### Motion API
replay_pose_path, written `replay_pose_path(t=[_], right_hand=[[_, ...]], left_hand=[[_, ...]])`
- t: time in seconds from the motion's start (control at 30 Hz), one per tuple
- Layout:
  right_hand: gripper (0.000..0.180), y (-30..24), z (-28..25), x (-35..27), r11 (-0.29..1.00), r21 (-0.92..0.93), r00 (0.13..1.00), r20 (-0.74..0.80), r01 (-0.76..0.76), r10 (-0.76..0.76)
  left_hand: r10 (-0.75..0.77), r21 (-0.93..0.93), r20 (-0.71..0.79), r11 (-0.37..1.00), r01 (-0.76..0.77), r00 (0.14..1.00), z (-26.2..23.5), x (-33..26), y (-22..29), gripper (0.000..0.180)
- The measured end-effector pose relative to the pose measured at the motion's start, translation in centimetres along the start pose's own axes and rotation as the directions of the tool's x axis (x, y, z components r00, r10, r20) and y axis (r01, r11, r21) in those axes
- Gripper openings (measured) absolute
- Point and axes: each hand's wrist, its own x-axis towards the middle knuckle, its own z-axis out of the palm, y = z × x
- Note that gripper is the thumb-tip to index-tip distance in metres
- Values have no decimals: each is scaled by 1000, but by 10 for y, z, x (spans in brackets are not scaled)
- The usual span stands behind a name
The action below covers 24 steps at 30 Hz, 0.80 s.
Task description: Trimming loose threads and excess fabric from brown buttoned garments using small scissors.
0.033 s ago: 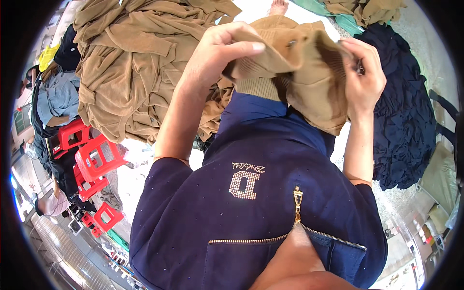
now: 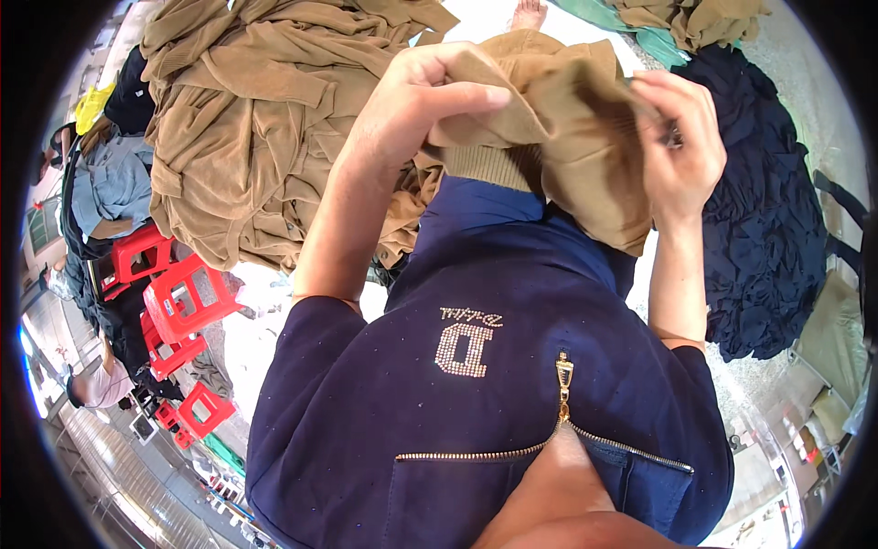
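Left grip (image 2: 412, 102): clamped on brown garment (image 2: 594, 160), thumb on top
Right grip (image 2: 690, 151): curled round small dark item (image 2: 673, 135), at garment's right edge
Ribbed band (image 2: 494, 166): below left grip

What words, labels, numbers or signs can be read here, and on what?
Navy top: a large sparkling character with small script beside it; I won't copy them out.
Red stool: a small label, too small to read.
Tan garment: no writing shows.
Elsewhere: any lettering is too small or blurred to read.
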Motion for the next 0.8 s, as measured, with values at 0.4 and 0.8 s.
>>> replay_pose_path(t=[0.4, 0.8], right_hand=[[30, -50, 47, 10, 966, 227, 989, -112, 120, -96], [25, -54, 54, 1, 954, 292, 998, -26, 68, -63]], left_hand=[[6, -148, -158, 989, -30, 987, 32, 1, 23, 17], [183, 157, -147, 975, -160, 972, 33, -24, 12, 13]])
